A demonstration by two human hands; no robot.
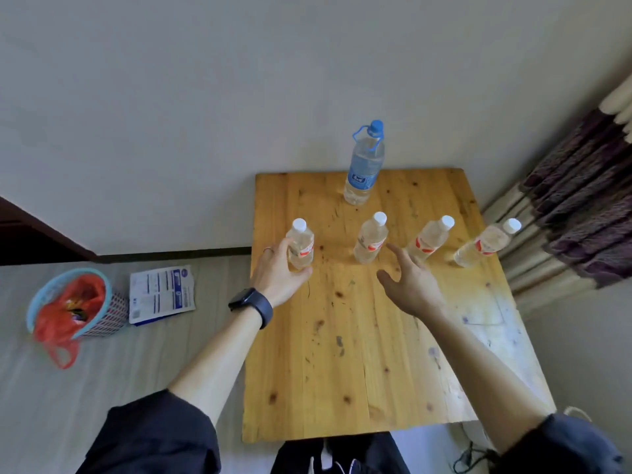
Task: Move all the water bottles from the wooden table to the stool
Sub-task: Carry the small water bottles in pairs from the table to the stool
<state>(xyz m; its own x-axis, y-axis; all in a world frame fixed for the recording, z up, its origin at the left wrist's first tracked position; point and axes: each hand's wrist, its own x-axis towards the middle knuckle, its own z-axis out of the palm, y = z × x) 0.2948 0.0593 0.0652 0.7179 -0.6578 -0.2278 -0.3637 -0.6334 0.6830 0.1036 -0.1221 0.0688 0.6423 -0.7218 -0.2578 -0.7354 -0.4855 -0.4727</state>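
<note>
Water bottles [369, 239] stand on the desk [342, 336]; left hand [278, 277] wraps the leftmost bottle [301, 244] to lift; right hand [410, 282] spread, reaching.

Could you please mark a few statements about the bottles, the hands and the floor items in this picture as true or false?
1. Five bottles stand on the yellow wooden table. True.
2. The tall clear bottle with the blue cap and blue label stands nearest the person. False: it stands farthest back, behind the row of four small clear white-capped bottles.
3. The left hand is wrapped around the leftmost small bottle. True.
4. The right hand grips a bottle. False: it is open, fingers spread, holding nothing.
5. The blue plastic basket with a red bag sits on the table. False: it is on the floor, left of the table.
</note>
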